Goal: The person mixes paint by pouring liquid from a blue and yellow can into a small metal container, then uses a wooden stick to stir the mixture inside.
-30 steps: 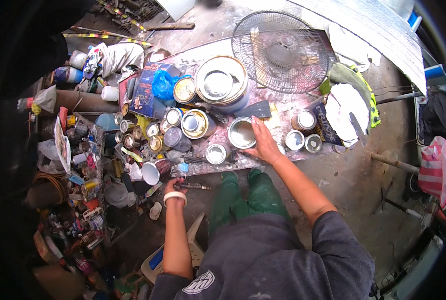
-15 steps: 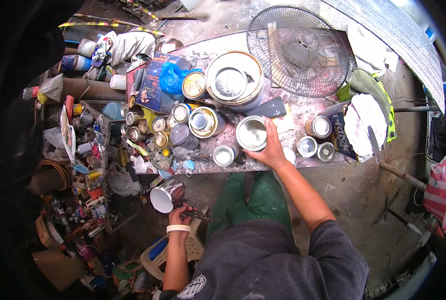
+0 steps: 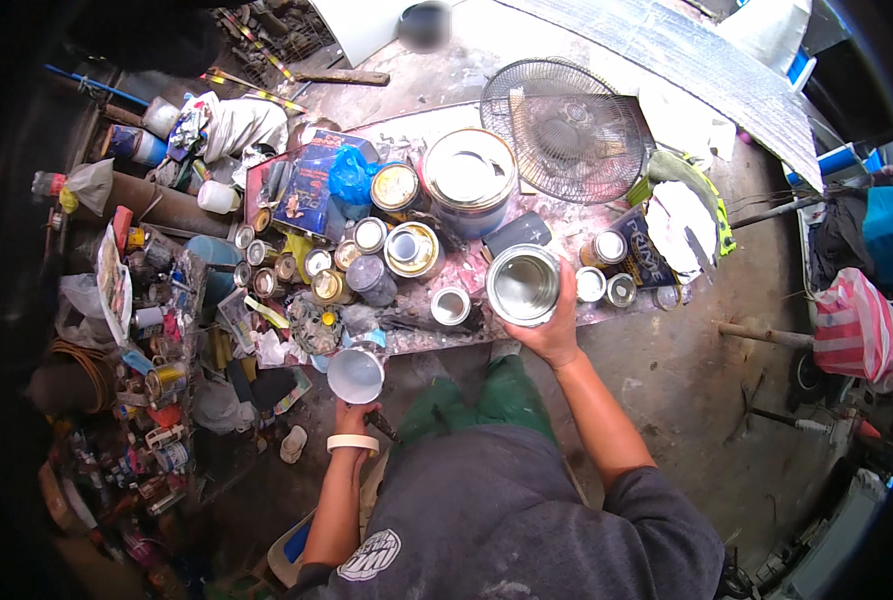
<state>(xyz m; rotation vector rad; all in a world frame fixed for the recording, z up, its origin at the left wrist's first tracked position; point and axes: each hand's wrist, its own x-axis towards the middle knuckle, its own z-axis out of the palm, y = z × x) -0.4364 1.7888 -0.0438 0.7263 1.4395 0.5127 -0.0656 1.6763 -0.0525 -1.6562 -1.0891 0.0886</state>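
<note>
My right hand [image 3: 555,338] is wrapped around the side of an open metal can [image 3: 523,284], held over the table's front edge. Its inside is shiny and silvery, and how full it is I cannot make out. Lower left, my left hand [image 3: 355,416] grips what looks like a paint spray gun [image 3: 383,427], its dark metal part showing beside the fingers. The gun's open cup [image 3: 356,376] is whitish inside, with its mouth turned upward. Between the two hands, a small tin [image 3: 451,306] stands on the table.
A paint-stained table [image 3: 437,343] holds a big paint bucket [image 3: 471,175], several smaller cans and a wire fan guard [image 3: 567,130]. At its right end sits a dark box [image 3: 646,243] with a white-crusted top. Heaped clutter fills the left; a striped bag [image 3: 860,325] hangs at right.
The spray gun has come up and forward in my left hand, and its cup has tipped more upright. My right hand has raised the can slightly off the table. The whole view has shifted.
</note>
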